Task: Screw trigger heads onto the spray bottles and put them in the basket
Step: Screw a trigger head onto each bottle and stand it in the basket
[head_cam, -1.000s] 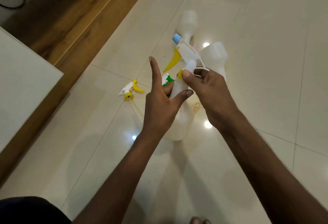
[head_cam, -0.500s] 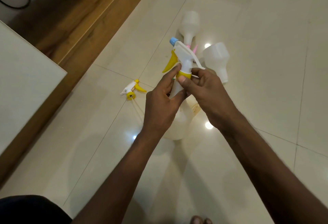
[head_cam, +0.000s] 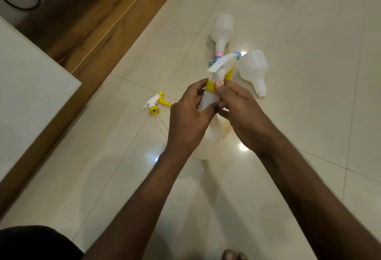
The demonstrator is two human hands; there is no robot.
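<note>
1. Spray bottle point(head_cam: 208, 103), white, stands upright at the middle of the tiled floor point(head_cam: 299, 22), its neck wrapped by the curled fingers of the left hand point(head_cam: 190, 115).
2. Right hand point(head_cam: 240, 111) pinches the yellow collar point(head_cam: 210, 87) of the trigger head point(head_cam: 223, 66) sitting on that neck.
3. Two more bottles lie on their sides beyond: one far point(head_cam: 222, 31), one to the right point(head_cam: 254, 70).
4. A loose yellow-and-white trigger head point(head_cam: 154, 104) lies to the left.

Both hands point(head_cam: 216, 113) around bottle neck point(head_cam: 208, 101) and yellow collar point(head_cam: 210, 87)
</note>
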